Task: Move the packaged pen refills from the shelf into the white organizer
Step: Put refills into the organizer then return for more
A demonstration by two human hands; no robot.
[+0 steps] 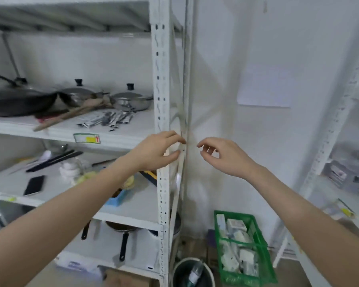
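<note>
Several packaged pen refills (107,119) lie in a loose pile on the upper shelf board (133,137), in front of the pots. My left hand (158,152) is raised before the shelf's front upright (161,83), forefinger and thumb curved apart. My right hand (222,157) hovers just right of it, thumb and forefinger also curved with a gap. I see nothing plainly held in either hand. Both hands sit below and right of the refills, apart from them. No white organizer is clearly in view. The picture is blurred.
Pots and a wok (19,100) stand behind the refills, with wooden utensils alongside. A phone (34,185) and small items lie on the lower shelf. On the floor sit a green crate (243,245) and a bucket (193,272). A second rack (330,141) stands at right.
</note>
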